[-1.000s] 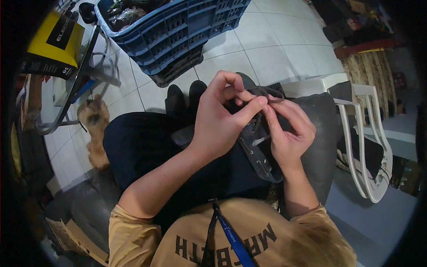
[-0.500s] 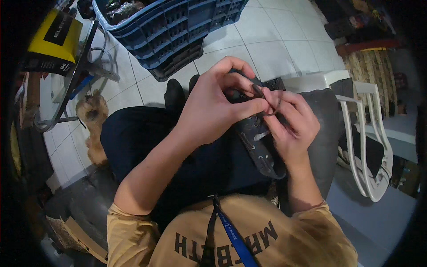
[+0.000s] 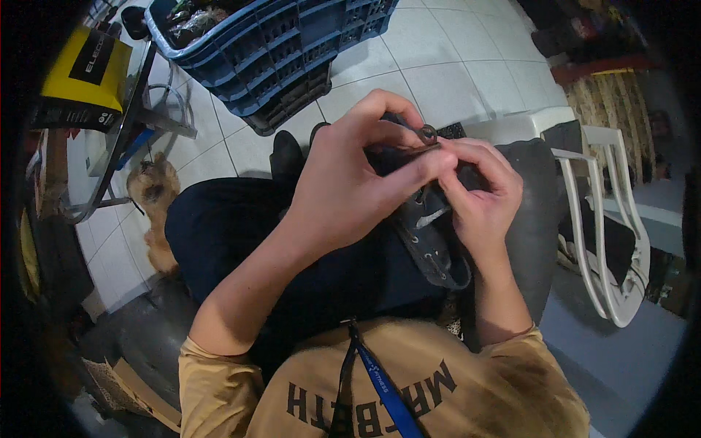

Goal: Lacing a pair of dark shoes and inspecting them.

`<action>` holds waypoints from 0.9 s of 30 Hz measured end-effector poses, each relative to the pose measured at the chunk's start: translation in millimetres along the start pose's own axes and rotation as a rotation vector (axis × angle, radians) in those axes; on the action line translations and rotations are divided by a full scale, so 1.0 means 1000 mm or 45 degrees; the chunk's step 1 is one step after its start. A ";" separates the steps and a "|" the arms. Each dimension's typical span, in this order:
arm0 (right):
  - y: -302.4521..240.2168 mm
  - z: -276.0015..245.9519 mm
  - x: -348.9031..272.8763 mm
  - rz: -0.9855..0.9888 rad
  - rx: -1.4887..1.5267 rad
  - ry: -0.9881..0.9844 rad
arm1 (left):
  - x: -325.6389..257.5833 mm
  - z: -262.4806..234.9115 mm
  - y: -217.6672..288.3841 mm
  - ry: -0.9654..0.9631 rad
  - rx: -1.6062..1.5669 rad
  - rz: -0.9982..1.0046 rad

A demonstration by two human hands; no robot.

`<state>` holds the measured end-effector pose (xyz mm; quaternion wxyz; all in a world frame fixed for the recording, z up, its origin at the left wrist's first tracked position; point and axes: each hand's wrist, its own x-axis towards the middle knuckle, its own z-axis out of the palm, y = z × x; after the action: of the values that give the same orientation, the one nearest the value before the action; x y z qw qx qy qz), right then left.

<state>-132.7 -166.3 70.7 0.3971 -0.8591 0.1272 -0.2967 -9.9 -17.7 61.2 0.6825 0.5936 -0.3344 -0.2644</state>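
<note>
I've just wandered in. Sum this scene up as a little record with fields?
Left hand: thumb and fingers holding a dark lace
Right hand: fingertips meeting the left's at the lace; exact grip hidden
Beneath hands: dark shoe with pale eyelets
Ahead: blue crate
Left side: tan furry animal on tiles
Right side: white plastic chair

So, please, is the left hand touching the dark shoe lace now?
Touching. The head view shows the left hand pinching the dark shoe lace near the thumb tip, a small loop standing just above.
</note>
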 end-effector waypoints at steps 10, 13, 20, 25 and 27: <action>0.004 0.005 -0.002 -0.030 -0.031 0.040 | 0.014 -0.003 0.002 -0.029 0.010 -0.148; 0.005 0.004 -0.003 -0.012 -0.034 0.018 | 0.015 -0.004 0.006 -0.035 0.068 -0.140; 0.008 -0.001 0.000 0.086 0.084 -0.022 | 0.018 -0.008 0.007 -0.112 0.074 -0.100; 0.015 -0.001 -0.003 0.335 0.384 -0.030 | 0.017 -0.005 0.002 -0.105 0.045 -0.059; 0.018 -0.003 -0.004 0.343 0.384 -0.034 | 0.017 -0.003 -0.001 -0.075 0.064 -0.029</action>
<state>-137.1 -178.0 57.3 0.5591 -0.7690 0.1897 -0.2452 3.3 -28.6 62.6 0.6542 0.6064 -0.3542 -0.2810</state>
